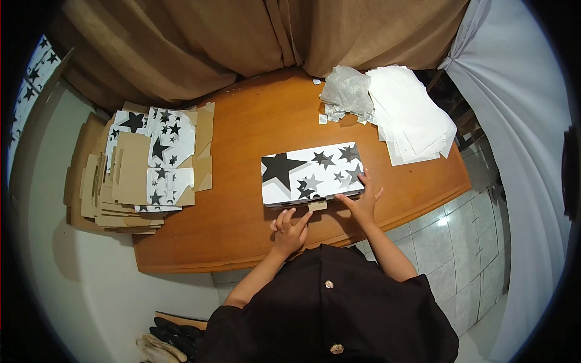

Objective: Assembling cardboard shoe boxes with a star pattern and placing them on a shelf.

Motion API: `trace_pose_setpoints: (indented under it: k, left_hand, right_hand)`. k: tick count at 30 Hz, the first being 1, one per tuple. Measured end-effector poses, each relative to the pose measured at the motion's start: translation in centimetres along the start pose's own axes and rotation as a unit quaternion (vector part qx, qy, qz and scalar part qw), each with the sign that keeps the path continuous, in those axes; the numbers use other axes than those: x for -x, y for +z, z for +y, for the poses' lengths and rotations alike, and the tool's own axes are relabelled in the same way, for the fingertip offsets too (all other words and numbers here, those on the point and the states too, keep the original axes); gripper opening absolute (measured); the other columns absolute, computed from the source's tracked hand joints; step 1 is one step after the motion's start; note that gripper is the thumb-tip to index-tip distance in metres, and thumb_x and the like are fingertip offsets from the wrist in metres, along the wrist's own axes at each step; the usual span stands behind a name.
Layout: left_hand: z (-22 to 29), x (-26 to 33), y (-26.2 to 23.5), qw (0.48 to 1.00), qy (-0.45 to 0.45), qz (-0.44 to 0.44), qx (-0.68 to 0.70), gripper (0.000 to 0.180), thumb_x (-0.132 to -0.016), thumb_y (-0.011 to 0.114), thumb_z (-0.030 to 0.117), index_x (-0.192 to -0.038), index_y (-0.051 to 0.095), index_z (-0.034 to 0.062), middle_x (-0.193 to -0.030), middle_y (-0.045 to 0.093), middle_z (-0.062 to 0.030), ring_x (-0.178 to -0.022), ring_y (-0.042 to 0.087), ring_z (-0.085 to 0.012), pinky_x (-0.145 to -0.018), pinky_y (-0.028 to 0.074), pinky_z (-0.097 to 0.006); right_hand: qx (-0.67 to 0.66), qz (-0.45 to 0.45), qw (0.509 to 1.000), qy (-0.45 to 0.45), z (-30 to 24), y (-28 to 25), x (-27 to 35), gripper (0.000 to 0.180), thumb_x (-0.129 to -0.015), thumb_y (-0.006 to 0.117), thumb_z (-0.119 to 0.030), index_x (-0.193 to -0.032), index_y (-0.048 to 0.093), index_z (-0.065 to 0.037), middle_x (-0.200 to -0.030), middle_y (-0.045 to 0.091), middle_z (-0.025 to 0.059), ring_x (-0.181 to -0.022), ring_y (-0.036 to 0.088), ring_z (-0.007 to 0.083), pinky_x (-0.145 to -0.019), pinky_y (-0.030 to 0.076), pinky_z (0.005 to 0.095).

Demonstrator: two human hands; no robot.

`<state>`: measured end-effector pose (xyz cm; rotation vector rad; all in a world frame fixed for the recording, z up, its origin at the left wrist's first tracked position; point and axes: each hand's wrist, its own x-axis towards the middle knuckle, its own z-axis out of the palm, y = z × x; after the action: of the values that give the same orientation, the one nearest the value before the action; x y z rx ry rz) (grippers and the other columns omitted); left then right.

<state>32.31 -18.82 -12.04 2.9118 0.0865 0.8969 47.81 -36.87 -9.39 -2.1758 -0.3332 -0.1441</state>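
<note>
A white cardboard box (315,175) with black and grey stars lies closed on the wooden table in front of me. A small brown cardboard tab (318,206) sticks out from its near side. My left hand (290,233) is at that side, its index finger reaching to the tab and the other fingers loosely bent and apart; it holds nothing. My right hand (362,204) grips the box's near right corner, thumb along the near edge and fingers on the right side. The box's underside is hidden.
Flattened star-print cardboard (130,166) is stacked at the table's left, by the wall. White paper sheets (411,115) and a crumpled clear plastic bag (348,91) with small silvery packets lie at the far right. Brown curtains (242,36) hang behind the table (236,230). Shoes (172,339) are at lower left.
</note>
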Motion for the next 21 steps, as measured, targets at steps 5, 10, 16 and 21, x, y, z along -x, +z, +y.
trace_pose_setpoints:
  k: [5, 10, 16, 21]
  left_hand:
    - [-1.8, -2.1, -0.3, 0.996, -0.063, 0.066, -0.004, 0.038, -0.076, 0.065, 0.032, -0.114, 0.061, 0.0282, -0.129, 0.041, -0.0085, -0.122, 0.031, -0.0252, -0.097, 0.013, -0.043]
    - [-3.5, -5.5, -1.7, 0.997, -0.055, -0.056, 0.018, 0.040, -0.079, 0.065, 0.040, -0.115, 0.061, 0.0220, -0.127, 0.051, -0.0036, -0.122, 0.041, -0.0214, -0.095, 0.020, -0.055]
    - [-3.9, -5.3, -0.8, 0.997, -0.017, -0.047, 0.055, 0.031, -0.083, 0.062, 0.029, -0.112, 0.063, 0.0195, -0.119, 0.059, -0.0027, -0.113, 0.051, -0.0219, -0.093, 0.028, -0.051]
    - [-4.0, -4.6, 0.2, 0.998, -0.005, -0.013, 0.060, 0.029, -0.081, 0.063, 0.027, -0.108, 0.065, 0.0166, -0.114, 0.062, -0.0044, -0.108, 0.055, -0.0228, -0.089, 0.033, -0.043]
  right_hand:
    - [-0.029, -0.007, 0.999, -0.017, 0.5, 0.1, 0.1, 0.080, -0.059, 0.082, -0.039, -0.121, 0.044, -0.007, -0.140, 0.035, 0.0151, -0.130, 0.034, 0.0289, -0.102, -0.007, 0.0613]
    - [-0.018, -0.003, 0.998, -0.061, 0.9, -0.2, 0.0, 0.063, -0.063, 0.079, -0.041, -0.113, 0.054, -0.010, -0.140, 0.035, 0.0150, -0.129, 0.034, 0.0304, -0.100, -0.002, 0.0640]
    - [0.174, 0.071, 0.956, -0.227, 0.6, 0.2, 1.5, 0.037, -0.072, 0.072, -0.037, -0.105, 0.066, -0.020, -0.129, 0.050, 0.0057, -0.125, 0.040, 0.0247, -0.103, 0.001, 0.0594]
    - [0.217, 0.039, 0.919, -0.328, 1.6, 0.1, 1.1, 0.027, -0.075, 0.068, -0.024, -0.103, 0.066, -0.022, -0.112, 0.062, -0.0026, -0.112, 0.053, 0.0147, -0.105, 0.006, 0.0519]
